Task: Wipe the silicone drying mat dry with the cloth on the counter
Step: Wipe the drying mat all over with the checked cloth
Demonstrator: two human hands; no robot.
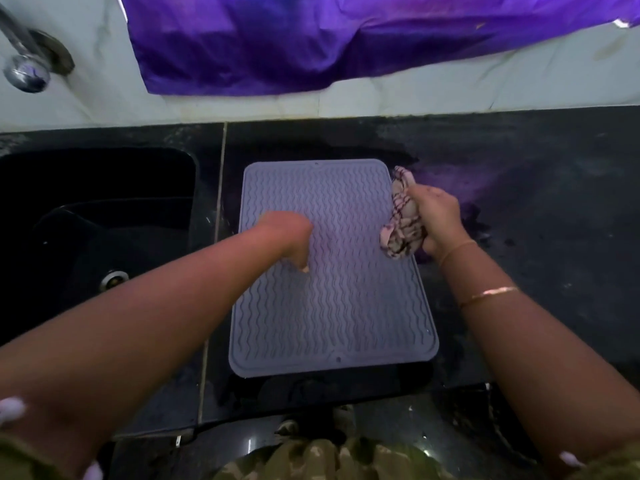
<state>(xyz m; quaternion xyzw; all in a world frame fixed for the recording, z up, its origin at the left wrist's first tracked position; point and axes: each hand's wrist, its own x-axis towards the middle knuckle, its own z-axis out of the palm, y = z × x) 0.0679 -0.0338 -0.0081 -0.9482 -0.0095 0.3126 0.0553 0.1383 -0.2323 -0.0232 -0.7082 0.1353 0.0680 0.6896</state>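
Over mat (332, 306) (grey, ribbed), right hand (438, 220) grips cloth (403, 220).

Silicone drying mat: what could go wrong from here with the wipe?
1. The near end of the silicone drying mat lies close to the front edge of the counter. A pull toward the person could slide it off, and the blurred left hand may not be pinning it.
2. The cloth is bunched in the grip of the right hand, so it may skip the wavy ridges and leave water.
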